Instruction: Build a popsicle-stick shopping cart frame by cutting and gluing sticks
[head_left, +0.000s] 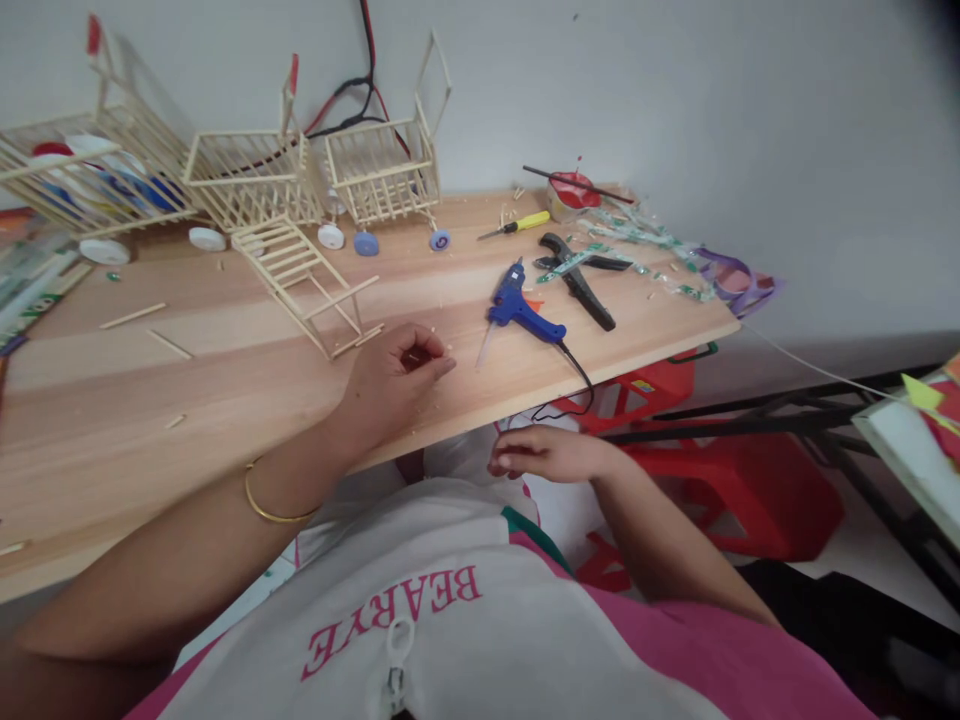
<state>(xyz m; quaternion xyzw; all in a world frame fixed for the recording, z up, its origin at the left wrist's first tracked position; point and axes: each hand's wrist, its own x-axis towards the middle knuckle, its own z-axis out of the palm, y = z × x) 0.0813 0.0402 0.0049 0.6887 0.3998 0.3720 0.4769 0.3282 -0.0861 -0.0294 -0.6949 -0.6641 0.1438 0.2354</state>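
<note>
My left hand (390, 382) is over the table, thumb and forefinger pinched together; whatever is between the fingertips is too small to make out. Just beyond it, a ladder-like frame of thin sticks (296, 270) leans against a small stick cart (251, 185), its lower end on the wood. My right hand (553, 453) hangs beside the table's front edge, over my lap, fingers loosely curled together with nothing visible in them. A blue glue gun (521, 305) with a clear glue stick lies to the right of my left hand.
Two more stick carts (382, 175) (97, 180) stand along the wall. On the table (247, 400) are loose sticks (133, 316), black cutters (581, 285), a yellow-handled tool (529, 223), a cup with red contents (571, 195) and plastic wrappers (637, 235). Red stools (757, 490) are at the right.
</note>
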